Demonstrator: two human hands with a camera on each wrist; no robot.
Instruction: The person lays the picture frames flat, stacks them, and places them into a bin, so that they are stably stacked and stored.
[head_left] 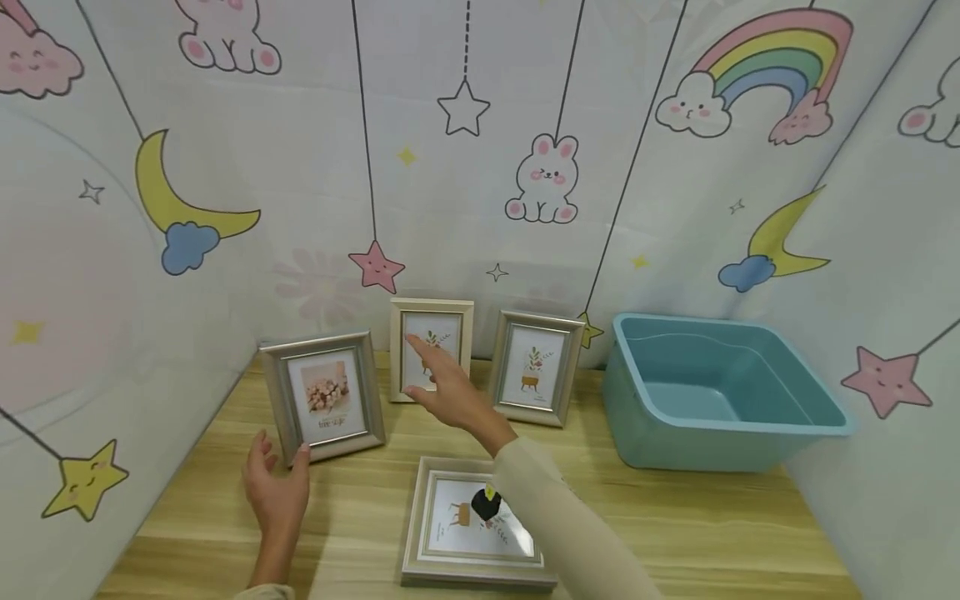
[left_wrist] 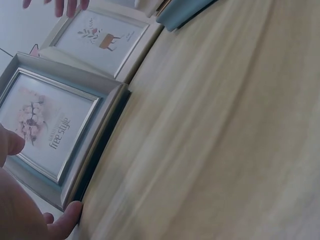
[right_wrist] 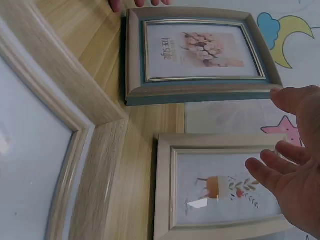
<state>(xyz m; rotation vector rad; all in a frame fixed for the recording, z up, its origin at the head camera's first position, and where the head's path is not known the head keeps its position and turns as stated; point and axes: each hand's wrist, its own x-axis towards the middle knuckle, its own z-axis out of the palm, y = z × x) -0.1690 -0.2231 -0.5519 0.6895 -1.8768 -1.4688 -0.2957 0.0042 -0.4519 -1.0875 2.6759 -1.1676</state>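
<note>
My left hand (head_left: 277, 492) is at the lower left corner of a silver-grey picture frame (head_left: 330, 396) with a flower print, standing upright on the table. In the left wrist view, a fingertip (left_wrist: 70, 217) is right at that frame's bottom corner, and the hand is loosely spread. The right hand (head_left: 453, 387) reaches, fingers extended, in front of a cream picture frame (head_left: 431, 306) that stands farther back with a plant print. From the right wrist, the thumb (right_wrist: 290, 100) shows close to the flower-print frame's top corner. Neither hand holds anything.
A third upright frame (head_left: 536, 367) stands to the right. Nearer me, another frame (head_left: 442, 475) lies flat, partly under the right sleeve (head_left: 570, 525). A blue-green plastic basin (head_left: 697, 450) sits at the right. Behind everything hangs a cartoon-printed wall cloth (head_left: 465, 192).
</note>
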